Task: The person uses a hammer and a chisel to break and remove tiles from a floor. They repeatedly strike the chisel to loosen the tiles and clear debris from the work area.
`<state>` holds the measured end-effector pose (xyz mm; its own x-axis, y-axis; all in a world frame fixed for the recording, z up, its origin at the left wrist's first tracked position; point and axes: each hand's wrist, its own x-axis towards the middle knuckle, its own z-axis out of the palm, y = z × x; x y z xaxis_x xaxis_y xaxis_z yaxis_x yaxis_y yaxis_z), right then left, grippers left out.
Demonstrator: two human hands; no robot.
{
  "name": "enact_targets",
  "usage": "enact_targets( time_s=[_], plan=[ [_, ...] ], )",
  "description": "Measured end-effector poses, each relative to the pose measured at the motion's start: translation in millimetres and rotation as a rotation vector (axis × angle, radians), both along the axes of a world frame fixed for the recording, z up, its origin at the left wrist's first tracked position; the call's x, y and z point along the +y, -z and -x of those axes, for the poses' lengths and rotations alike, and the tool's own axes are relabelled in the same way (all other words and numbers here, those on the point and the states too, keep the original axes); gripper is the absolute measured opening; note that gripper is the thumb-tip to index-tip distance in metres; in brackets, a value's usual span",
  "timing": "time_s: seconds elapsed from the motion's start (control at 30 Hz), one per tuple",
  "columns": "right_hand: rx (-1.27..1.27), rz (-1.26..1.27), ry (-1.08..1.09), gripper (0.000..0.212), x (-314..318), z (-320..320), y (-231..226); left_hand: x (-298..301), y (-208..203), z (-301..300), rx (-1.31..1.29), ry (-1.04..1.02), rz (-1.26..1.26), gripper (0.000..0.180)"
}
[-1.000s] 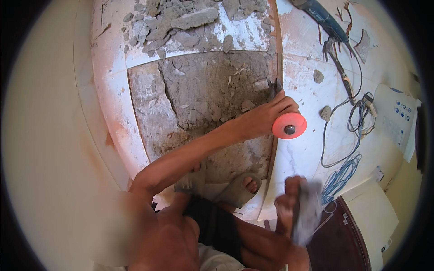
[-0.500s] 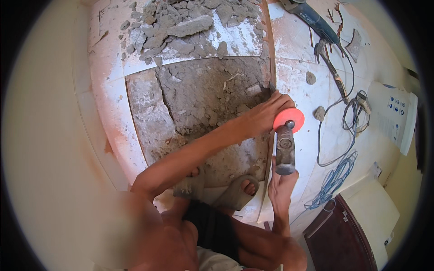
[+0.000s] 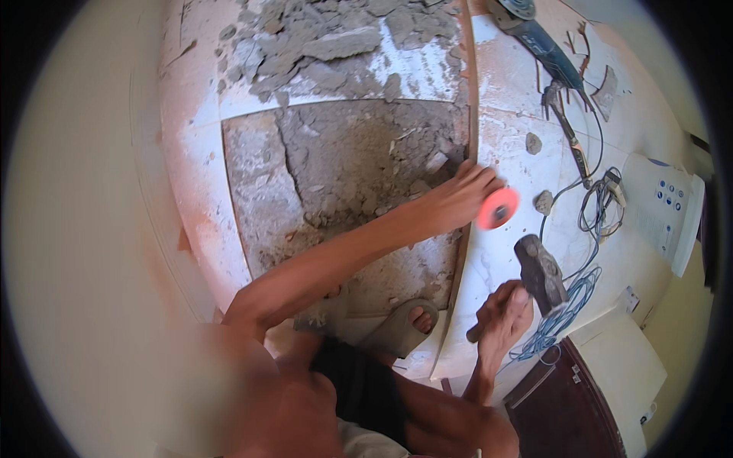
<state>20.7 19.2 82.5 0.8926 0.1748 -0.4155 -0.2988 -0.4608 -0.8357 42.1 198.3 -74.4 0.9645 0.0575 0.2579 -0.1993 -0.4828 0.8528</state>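
Note:
My left hand [image 3: 467, 194] is closed around a chisel with a round red hand guard [image 3: 489, 216]. Its metal striking end shows in the middle of the guard, and its tip is hidden near the right edge of a dug-out rectangle [image 3: 347, 153] of broken mortar. In my right hand [image 3: 505, 318] is a club hammer [image 3: 540, 273], gripped by the handle. The heavy steel head is held to the lower right of the guard, apart from the chisel.
Grey rubble [image 3: 336, 46] lies beyond the pit. To the right are an angle grinder [image 3: 544, 52], a claw-like hand tool [image 3: 565, 130], loose stones, coiled blue cable [image 3: 561, 324] and a white bucket [image 3: 663, 214]. A dark red panel [image 3: 569, 404] stands lower right. My sandalled foot [image 3: 418, 320] is at the pit's near edge.
The hammer head has swung away from the chisel, down and to the right, together with my right hand. My left hand stays on the chisel, whose guard now tilts differently.

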Motion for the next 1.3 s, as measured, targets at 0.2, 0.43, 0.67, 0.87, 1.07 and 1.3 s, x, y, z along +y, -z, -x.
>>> enact_targets(
  time_s=[0.2,0.43,0.67,0.87,1.07,1.3],
  plan=[
    [0.079,-0.042,-0.021,0.051,-19.2,8.7,1.0,-8.3,-11.7,27.9,-0.137,0.113,0.175,0.035],
    [0.010,0.042,-0.005,0.050,-24.8,18.8,15.8,20.3,3.8,3.0,-0.198,0.104,0.169,0.036],
    [0.906,-1.062,0.266,0.019,-62.4,-7.7,-19.6,24.6,-1.6,1.6,-0.063,0.113,0.409,0.043],
    [-0.095,0.246,-0.275,0.015,-18.2,3.4,38.3,31.3,-3.9,-1.7,-0.027,0.105,0.448,0.047],
    [-0.347,-0.258,-0.599,0.009,-40.6,-10.3,16.9,26.6,-8.1,-6.6,-0.020,0.107,0.415,0.048],
    [-0.012,0.028,-0.058,0.034,13.2,12.7,3.4,31.7,-7.6,-1.8,-0.039,0.075,0.311,0.047]
  ],
)
